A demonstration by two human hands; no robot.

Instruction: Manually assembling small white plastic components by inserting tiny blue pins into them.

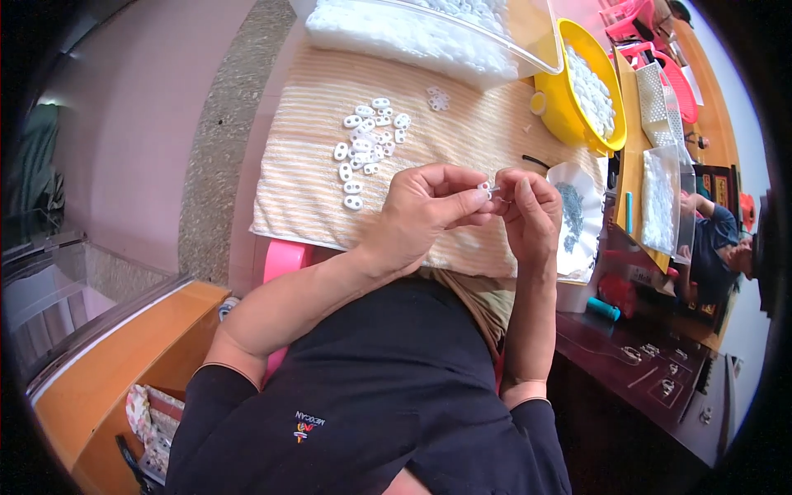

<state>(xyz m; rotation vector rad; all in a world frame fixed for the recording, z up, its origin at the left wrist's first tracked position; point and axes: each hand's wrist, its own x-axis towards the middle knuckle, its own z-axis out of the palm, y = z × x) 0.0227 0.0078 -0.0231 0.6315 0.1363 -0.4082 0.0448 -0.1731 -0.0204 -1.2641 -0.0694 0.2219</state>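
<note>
Over the striped towel, my two hands meet at the fingertips. My left hand is closed, pinching a small white plastic piece between thumb and forefinger. Pressed close on its right side, my right hand is also closed, thumb against forefinger. A thin greyish bit shows between the hands, too small to name. Left of them lies a loose group of white oval plastic pieces with two holes. Small dark parts are heaped on a white sheet beside my right hand.
A clear bin of white pieces stands at the far edge. Right of it sits a yellow basket, also filled. A small white cluster and a black strip lie on the towel. Another person sits at the right.
</note>
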